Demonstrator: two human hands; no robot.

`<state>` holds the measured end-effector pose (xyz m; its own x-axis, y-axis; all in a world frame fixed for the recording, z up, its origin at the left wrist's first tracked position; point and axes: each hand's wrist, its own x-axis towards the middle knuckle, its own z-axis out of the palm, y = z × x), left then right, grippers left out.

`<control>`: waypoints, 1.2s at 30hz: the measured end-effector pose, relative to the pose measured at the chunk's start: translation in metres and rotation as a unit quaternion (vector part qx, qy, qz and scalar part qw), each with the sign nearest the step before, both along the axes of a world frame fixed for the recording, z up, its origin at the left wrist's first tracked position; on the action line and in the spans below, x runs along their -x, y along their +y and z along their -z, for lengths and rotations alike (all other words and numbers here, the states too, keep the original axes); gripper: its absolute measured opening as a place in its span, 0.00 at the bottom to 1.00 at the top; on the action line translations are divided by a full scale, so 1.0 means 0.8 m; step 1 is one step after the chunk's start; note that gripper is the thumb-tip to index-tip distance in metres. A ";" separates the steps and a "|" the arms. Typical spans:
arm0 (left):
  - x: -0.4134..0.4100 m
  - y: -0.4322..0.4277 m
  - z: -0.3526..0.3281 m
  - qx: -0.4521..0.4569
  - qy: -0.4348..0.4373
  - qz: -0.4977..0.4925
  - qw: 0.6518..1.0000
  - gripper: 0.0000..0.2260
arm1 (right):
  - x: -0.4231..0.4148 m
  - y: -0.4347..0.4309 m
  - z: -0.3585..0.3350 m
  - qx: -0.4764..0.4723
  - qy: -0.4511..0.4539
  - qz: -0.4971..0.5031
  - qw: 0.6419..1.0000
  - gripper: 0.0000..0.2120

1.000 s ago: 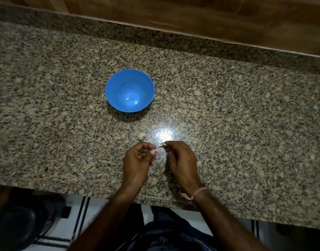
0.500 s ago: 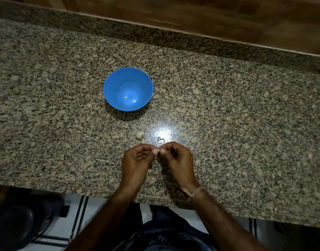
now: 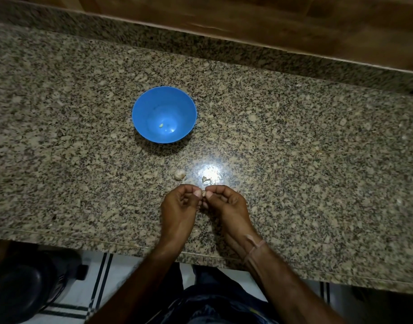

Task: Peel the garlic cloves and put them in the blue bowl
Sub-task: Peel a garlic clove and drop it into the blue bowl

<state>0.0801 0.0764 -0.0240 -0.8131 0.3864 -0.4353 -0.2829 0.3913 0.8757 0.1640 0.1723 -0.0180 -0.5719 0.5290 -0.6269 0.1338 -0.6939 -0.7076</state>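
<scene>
Left hand (image 3: 179, 206) and right hand (image 3: 226, 202) fingertip to fingertip over the near bench (image 3: 294, 183), both pinching one clove (image 3: 203, 194). Mid-peel, by the look of it. Second clove (image 3: 179, 174) just beyond, skin scrap (image 3: 206, 179) to its right. Bowl (image 3: 149, 106) farther off, left, with two pale bits inside. Next, likely: strip the skin off, then reach far-left and drop into the bowl.

Clove (image 3: 161, 125) in bowl (image 3: 143, 113) on counter (image 3: 294, 148); in front, garlic (image 3: 179, 174) w/ peel scrap (image 3: 206, 179) to R.

A speckled granite counter (image 3: 317, 160) meets a wooden wall (image 3: 247, 17).
</scene>
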 end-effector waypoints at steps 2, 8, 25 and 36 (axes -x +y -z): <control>0.001 0.002 0.000 0.005 0.008 -0.008 1.000 0.03 | 0.000 0.003 0.000 0.041 -0.003 0.008 0.999 0.07; 0.007 0.006 0.003 0.060 0.105 0.029 0.992 0.06 | -0.003 0.010 0.002 0.082 -0.018 0.025 0.996 0.07; 0.006 -0.005 0.005 0.094 0.197 0.055 0.974 0.09 | -0.001 0.018 0.002 0.016 -0.047 0.015 0.999 0.05; 0.002 -0.009 -0.006 0.062 0.203 0.099 0.972 0.05 | 0.000 0.011 0.008 -0.021 -0.027 -0.043 0.998 0.03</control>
